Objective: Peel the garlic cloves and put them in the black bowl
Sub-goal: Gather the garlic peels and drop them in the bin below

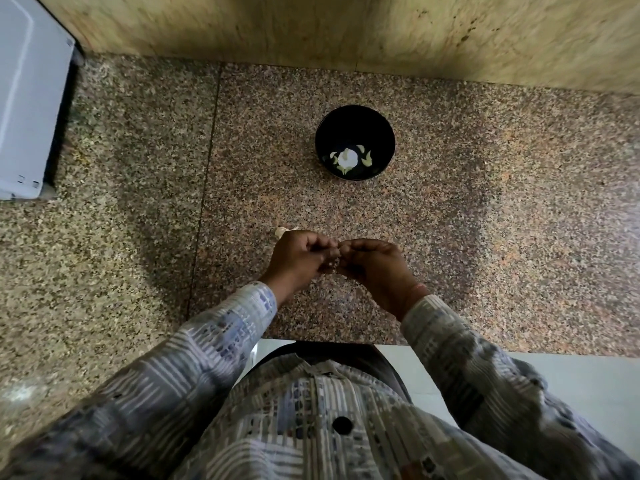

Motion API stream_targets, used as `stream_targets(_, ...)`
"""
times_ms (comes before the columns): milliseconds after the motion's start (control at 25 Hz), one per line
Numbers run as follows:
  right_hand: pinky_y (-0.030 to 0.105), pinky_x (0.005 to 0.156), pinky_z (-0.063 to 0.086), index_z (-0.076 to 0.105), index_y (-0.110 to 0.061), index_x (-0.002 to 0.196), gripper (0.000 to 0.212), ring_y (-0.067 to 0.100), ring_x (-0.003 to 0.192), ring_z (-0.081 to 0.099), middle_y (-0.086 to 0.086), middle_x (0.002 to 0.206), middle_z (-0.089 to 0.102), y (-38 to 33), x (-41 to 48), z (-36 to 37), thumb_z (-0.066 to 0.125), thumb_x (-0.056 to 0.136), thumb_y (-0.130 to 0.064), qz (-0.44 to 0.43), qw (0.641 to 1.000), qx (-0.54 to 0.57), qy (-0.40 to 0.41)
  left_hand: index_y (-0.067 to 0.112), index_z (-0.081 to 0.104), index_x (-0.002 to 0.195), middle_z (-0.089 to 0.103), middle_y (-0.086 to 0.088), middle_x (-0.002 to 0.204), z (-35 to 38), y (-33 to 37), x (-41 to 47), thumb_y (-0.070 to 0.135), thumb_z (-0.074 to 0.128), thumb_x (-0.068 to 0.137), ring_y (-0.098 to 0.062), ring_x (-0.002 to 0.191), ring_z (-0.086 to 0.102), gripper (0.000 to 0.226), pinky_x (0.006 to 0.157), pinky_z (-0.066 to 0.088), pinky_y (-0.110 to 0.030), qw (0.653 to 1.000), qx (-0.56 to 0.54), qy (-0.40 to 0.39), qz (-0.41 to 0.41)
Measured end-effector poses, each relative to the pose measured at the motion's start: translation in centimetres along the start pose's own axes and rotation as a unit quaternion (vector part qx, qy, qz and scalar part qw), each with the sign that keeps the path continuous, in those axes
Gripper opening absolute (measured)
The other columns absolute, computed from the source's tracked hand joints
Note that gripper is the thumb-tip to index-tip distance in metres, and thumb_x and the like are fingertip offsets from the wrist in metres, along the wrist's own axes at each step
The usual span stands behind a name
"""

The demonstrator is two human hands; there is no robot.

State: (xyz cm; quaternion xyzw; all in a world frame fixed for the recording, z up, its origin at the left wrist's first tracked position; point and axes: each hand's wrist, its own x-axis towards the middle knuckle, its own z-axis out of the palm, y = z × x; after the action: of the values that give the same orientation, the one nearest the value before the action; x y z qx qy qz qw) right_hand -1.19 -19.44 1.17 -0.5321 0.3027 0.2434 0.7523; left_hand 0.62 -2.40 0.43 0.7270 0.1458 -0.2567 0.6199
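Observation:
A black bowl [355, 142] stands on the speckled granite counter, with several pale peeled garlic cloves [349, 159] at its bottom. Nearer to me, my left hand [300, 259] and my right hand [375, 268] meet fingertip to fingertip above the counter, fingers curled. Between them they pinch a small garlic clove [335, 264] that is almost wholly hidden. A pale piece of garlic [283, 231] lies on the counter, peeking out just behind my left hand.
A white appliance [27, 98] fills the far left of the granite counter [485, 220]. A beige stone wall [346, 29] rises behind the bowl. The counter's front edge runs just below my wrists, with pale floor [571, 382] beyond it.

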Motion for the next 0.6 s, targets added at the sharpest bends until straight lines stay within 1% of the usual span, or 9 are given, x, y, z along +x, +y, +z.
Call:
stream_targets(40,0.035,0.076,0.062,0.072,0.0,0.096,0.013,0.023,0.079,0.068,0.014,0.087,0.073,0.0,0.0,-0.1,0.061,0.094,0.007,0.007,1.0,0.019,-0.009,0.006,0.074,0.095,0.077,-0.006,0.092,0.2,-0.1,0.0,0.006,0.077,0.09,-0.016,0.079,0.076,0.006,0.063,0.06,-0.026,0.993,-0.092,-0.016,-0.068)
stream_targets(120,0.035,0.081,0.062,0.072,0.001,0.1,0.014,0.022,0.082,0.071,0.012,0.09,0.075,0.3,-0.3,-0.2,0.061,0.094,0.008,-0.009,0.999,0.042,-0.023,0.001,0.07,0.103,0.075,-0.011,0.092,0.1,-0.1,0.4,0.0,0.07,0.093,-0.017,0.073,0.074,0.01,0.061,0.06,-0.027,0.953,-0.232,-0.045,-0.189)
stream_targets(200,0.036,0.084,0.062,0.072,0.003,0.103,0.015,0.024,0.084,0.072,0.015,0.094,0.076,0.7,-0.5,0.0,0.063,0.093,0.008,-0.048,0.998,0.029,-0.026,-0.005,0.068,0.116,0.075,-0.012,0.09,-0.4,-0.2,1.0,-0.001,0.066,0.094,-0.017,0.071,0.072,0.022,0.06,0.06,-0.026,0.927,-0.283,-0.055,-0.24)
stream_targets(240,0.037,0.085,0.062,0.072,0.004,0.104,0.016,0.025,0.086,0.072,0.017,0.096,0.076,0.9,-0.5,0.1,0.064,0.092,0.009,-0.065,0.998,0.014,-0.023,-0.006,0.068,0.116,0.075,-0.012,0.089,-0.5,-0.2,1.1,-0.001,0.066,0.094,-0.017,0.07,0.072,0.023,0.059,0.06,-0.025,0.924,-0.29,-0.05,-0.242)
stream_targets(320,0.038,0.084,0.061,0.073,0.003,0.106,0.017,0.028,0.086,0.071,0.018,0.096,0.076,1.2,-0.2,0.1,0.066,0.091,0.008,-0.075,0.997,-0.012,-0.007,-0.003,0.069,0.106,0.076,-0.013,0.089,-0.2,-0.1,0.9,-0.001,0.07,0.092,-0.018,0.071,0.074,0.014,0.059,0.059,-0.024,0.934,-0.284,-0.022,-0.216)
stream_targets(400,0.035,0.078,0.062,0.072,0.004,0.107,0.017,0.028,0.082,0.07,0.018,0.092,0.075,1.3,0.2,0.1,0.067,0.092,0.007,-0.06,0.998,-0.024,0.022,0.002,0.071,0.096,0.076,-0.011,0.092,0.4,-0.2,0.4,-0.003,0.072,0.091,-0.016,0.074,0.075,0.007,0.061,0.059,-0.023,0.96,-0.228,0.008,-0.16)
stream_targets(480,0.035,0.075,0.062,0.072,0.005,0.107,0.016,0.028,0.079,0.07,0.017,0.089,0.074,1.4,0.4,0.1,0.066,0.092,0.008,-0.045,0.997,-0.034,0.043,0.004,0.074,0.092,0.077,-0.008,0.092,0.9,-0.5,0.2,-0.004,0.073,0.091,-0.014,0.076,0.075,0.008,0.063,0.059,-0.024,0.984,-0.146,0.021,-0.104)
stream_targets(520,0.038,0.076,0.062,0.073,0.003,0.105,0.015,0.029,0.08,0.071,0.017,0.09,0.076,1.6,0.6,-0.1,0.068,0.092,0.007,-0.055,0.995,-0.064,0.048,0.004,0.075,0.091,0.077,-0.008,0.092,0.9,-0.6,0.3,-0.004,0.072,0.091,-0.015,0.078,0.075,0.008,0.064,0.06,-0.027,0.987,-0.125,0.019,-0.103)
stream_targets(600,0.041,0.079,0.063,0.077,-0.008,0.102,0.015,0.028,0.085,0.074,0.01,0.091,0.078,1.8,0.8,-0.5,0.072,0.09,0.001,-0.12,0.973,-0.19,0.054,0.003,0.074,0.094,0.077,-0.012,0.092,0.6,-0.6,0.7,-0.004,0.067,0.094,-0.019,0.077,0.075,0.009,0.066,0.062,-0.032,0.973,-0.158,-0.002,-0.167)
